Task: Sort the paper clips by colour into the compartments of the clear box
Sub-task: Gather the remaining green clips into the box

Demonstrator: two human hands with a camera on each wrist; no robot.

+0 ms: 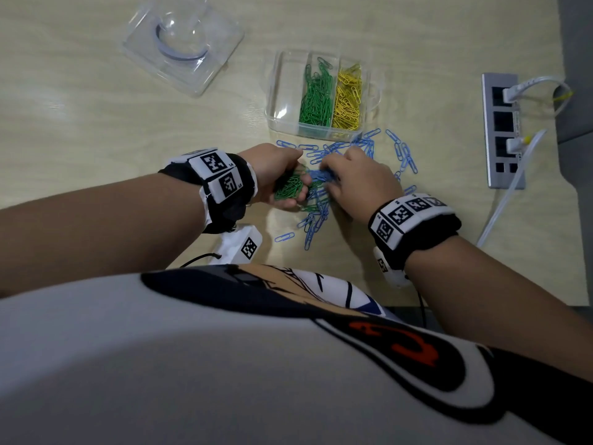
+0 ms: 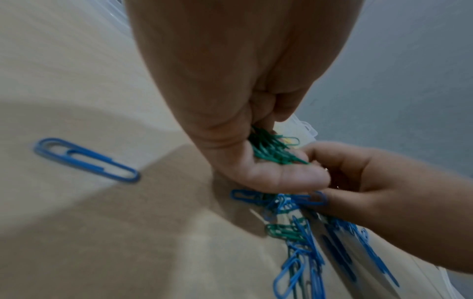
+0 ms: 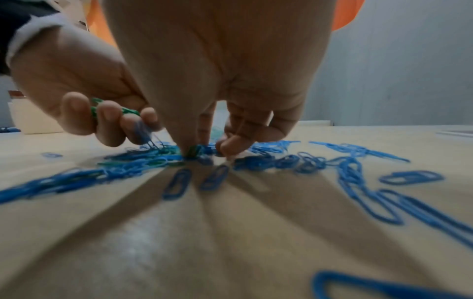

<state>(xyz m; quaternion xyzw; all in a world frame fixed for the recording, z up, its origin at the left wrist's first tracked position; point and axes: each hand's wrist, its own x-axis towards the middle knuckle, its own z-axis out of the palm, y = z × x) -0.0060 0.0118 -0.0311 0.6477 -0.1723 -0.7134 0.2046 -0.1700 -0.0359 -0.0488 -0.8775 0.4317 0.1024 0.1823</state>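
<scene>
The clear box (image 1: 282,91) stands at the back of the table: its left compartment is bare, the middle one holds green clips (image 1: 316,94), the right one yellow clips (image 1: 348,97). In front of it blue paper clips (image 1: 369,146) lie scattered, with a few green ones mixed in. My left hand (image 1: 293,179) cups a bunch of green clips (image 2: 274,151) in its curled fingers. My right hand (image 1: 327,179) is beside it, fingertips down in the pile. In the right wrist view its thumb and fingers (image 3: 204,149) pinch a green clip (image 3: 191,153) on the table.
A clear domed lid (image 1: 183,46) lies at the back left. A grey socket strip (image 1: 502,130) with white cables runs along the right edge. A white tagged block (image 1: 240,245) sits near the front edge under my left wrist. A lone blue clip (image 2: 87,159) lies left of the pile.
</scene>
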